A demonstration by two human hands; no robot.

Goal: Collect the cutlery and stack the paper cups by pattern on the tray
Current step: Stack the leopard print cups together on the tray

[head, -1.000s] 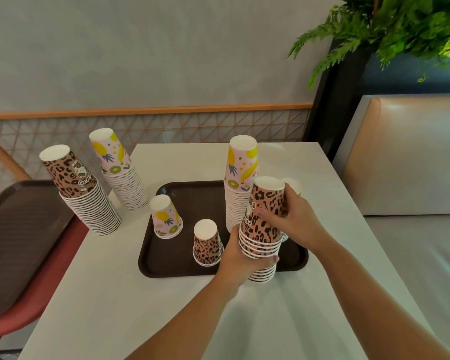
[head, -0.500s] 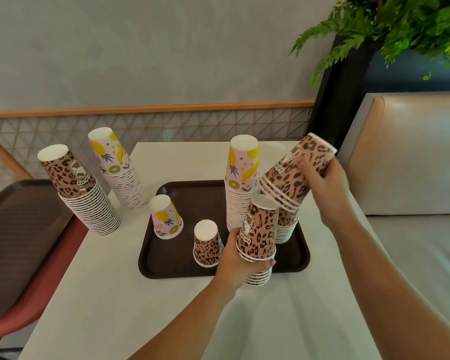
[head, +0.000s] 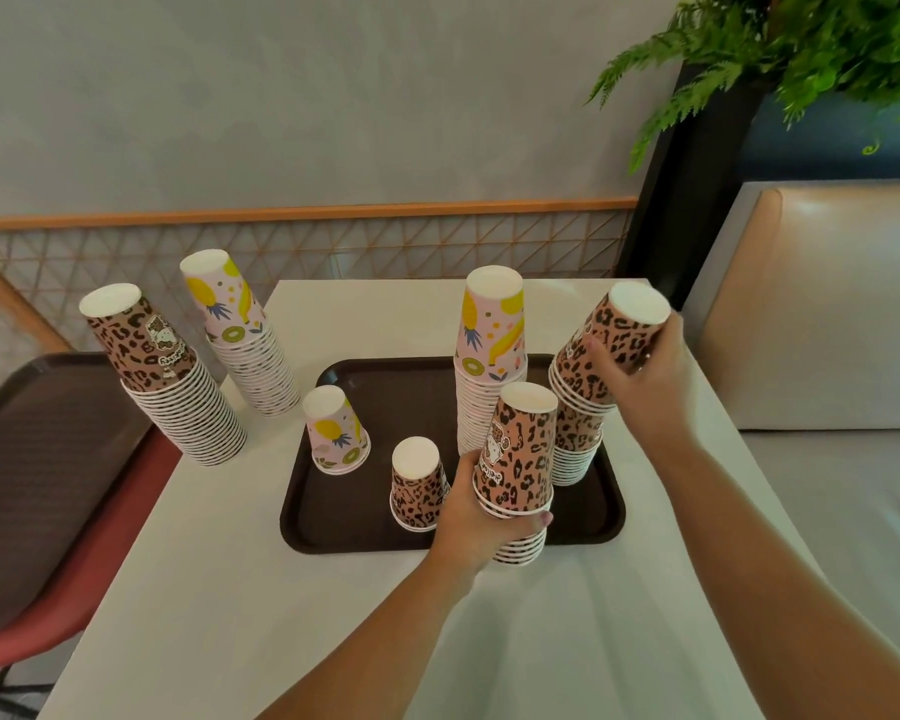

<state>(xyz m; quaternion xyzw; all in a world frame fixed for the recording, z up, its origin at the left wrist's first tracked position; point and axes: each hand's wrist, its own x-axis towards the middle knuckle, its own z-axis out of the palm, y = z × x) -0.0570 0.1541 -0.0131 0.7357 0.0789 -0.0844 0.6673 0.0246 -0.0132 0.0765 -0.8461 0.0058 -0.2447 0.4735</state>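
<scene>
Head view: the left hand [head: 476,517] is wrapped round a short stack of leopard-print paper cups [head: 519,470] at the near edge of the dark brown plastic tray [head: 344,532], probably steadying it as stock. The right hand [head: 645,371] clasps a smaller tilted batch of leopard-print cups [head: 601,350], just above a low leopard-print pile [head: 575,449] on the tray, apparently to nest it there with its pattern. Left of that grip stands the tall fruit-print stack [head: 489,356]. No cutlery shows.

Leopard stack on tray [head: 575,449] half hidden — fern [head: 801,49], left tray [head: 37,459] cropped.
</scene>
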